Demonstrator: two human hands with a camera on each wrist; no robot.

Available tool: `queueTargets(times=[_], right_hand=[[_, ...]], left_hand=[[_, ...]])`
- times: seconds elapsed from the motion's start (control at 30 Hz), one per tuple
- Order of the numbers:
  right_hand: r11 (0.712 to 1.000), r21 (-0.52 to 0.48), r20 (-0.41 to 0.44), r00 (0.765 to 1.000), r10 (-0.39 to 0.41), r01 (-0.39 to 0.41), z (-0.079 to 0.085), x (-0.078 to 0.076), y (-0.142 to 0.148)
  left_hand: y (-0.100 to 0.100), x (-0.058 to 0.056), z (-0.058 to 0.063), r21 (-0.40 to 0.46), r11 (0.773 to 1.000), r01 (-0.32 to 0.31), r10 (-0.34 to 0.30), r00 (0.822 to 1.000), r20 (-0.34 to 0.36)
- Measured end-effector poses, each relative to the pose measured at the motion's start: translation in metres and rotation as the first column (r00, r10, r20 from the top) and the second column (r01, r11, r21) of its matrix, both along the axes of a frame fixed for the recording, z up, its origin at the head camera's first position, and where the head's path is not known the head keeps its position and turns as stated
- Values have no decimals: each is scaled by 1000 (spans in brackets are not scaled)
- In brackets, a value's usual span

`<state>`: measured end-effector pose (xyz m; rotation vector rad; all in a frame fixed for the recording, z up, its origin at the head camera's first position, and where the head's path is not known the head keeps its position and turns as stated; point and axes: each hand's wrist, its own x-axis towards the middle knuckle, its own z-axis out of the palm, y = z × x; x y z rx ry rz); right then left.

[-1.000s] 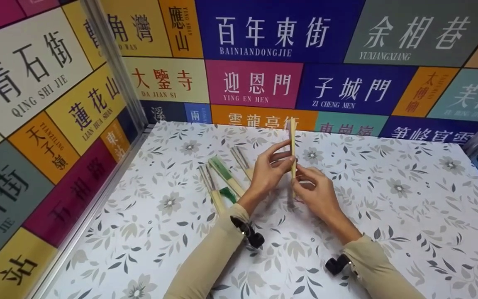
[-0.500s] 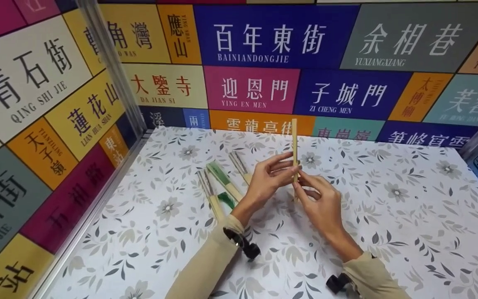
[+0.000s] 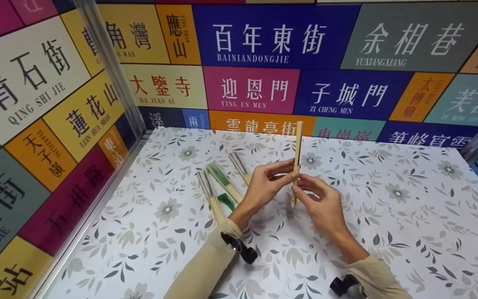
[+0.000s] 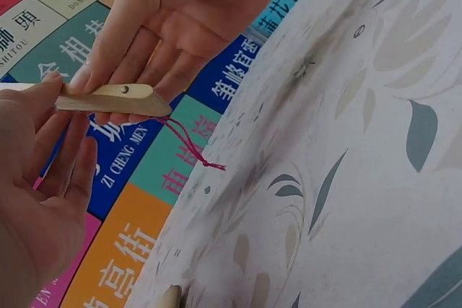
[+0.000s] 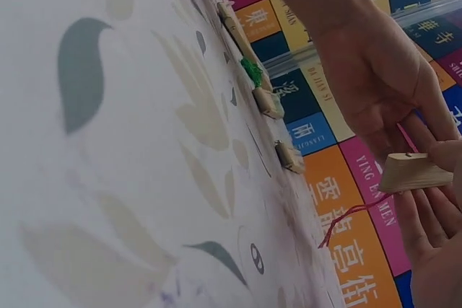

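Note:
In the head view a folded hand fan point(image 3: 298, 143) stands nearly upright above the table, its narrow edge toward me. My left hand point(image 3: 266, 185) pinches it around the middle from the left. Lower down, my right hand point(image 3: 324, 203) holds it between thumb and fingers. The left wrist view shows the fan's pale wooden handle point(image 4: 119, 97) with a metal rivet near its end. A thin red cord point(image 4: 189, 143) dangles from that end. From the right wrist camera, the blunt handle end point(image 5: 411, 172) and the same cord point(image 5: 346, 218) show between both hands.
Three more folded fans lie on the table left of my hands: a left one point(image 3: 209, 191), a green one point(image 3: 222, 176) and a far one point(image 3: 240, 164). A green tassel point(image 3: 226, 201) lies between two of them. Sign-covered panels point(image 3: 251, 89) rise behind the flower-patterned table point(image 3: 172, 245).
The held fan has shifted slightly right and tilts a little, and its lower end now shows below my fingers. Both hands keep their hold. The fans on the table stay put.

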<state>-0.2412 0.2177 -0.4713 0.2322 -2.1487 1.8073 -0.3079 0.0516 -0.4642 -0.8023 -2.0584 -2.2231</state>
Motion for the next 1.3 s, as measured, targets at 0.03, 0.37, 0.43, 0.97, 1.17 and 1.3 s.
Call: queueTargets(times=[0.03,0.37,0.43,0.97,1.17,1.3], right_hand=[[1000,-15,8,1000,16,-16,-4,-3,2],[987,-123,64,991,115,-106,-7,-6,8],[989,-109,76,991,106,-97,-6,-5,8],[994,-31,-16,994,105,-106,-4,0,8],[998,37,-72,996,59,-57,8,9,1],[998,39,-86,994,60,-57,17,15,-2]], left_hand=[[0,2,2,0,1000,-3,3,1000,3],[-1,18,24,37,998,48,-48,999,-5],[0,19,24,25,999,48,-48,999,-14],[0,15,17,5,1000,24,-24,999,-20],[2,4,0,29,1000,8,-9,999,33],[3,0,-5,80,996,40,-47,994,95]])
